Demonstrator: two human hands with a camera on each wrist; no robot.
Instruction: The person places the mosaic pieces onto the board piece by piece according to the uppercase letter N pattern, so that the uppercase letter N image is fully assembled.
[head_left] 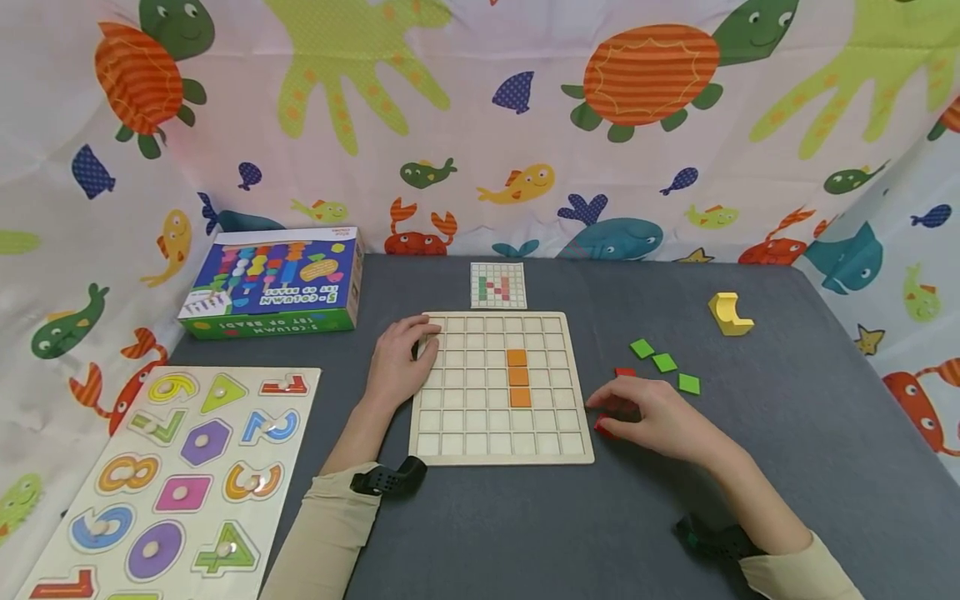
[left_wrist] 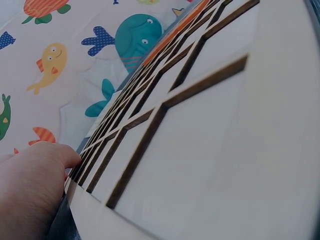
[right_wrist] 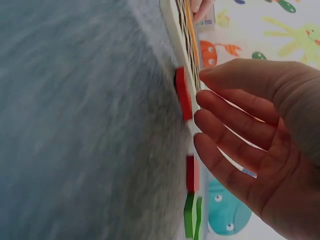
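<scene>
Three orange square tiles sat in an unbroken vertical line in the pale wooden grid board, which lay flat on the dark grey tabletop. The left hand rested on the board's left edge near its far corner, fingers loosely extended, clenching nothing. The right hand was just beside the board's right edge, its fingers gently bent and unclosed. One red square tile lay at its thumb; with fingers crowding it from view, I could not tell whether they touched it. Another red square tile showed just past that hand, near three green square tiles. Farther back stood a curved yellow block. Beyond the board was a small printed grid card; to the left were a blue-and-green cardboard box and a white number-and-shape puzzle board.
</scene>
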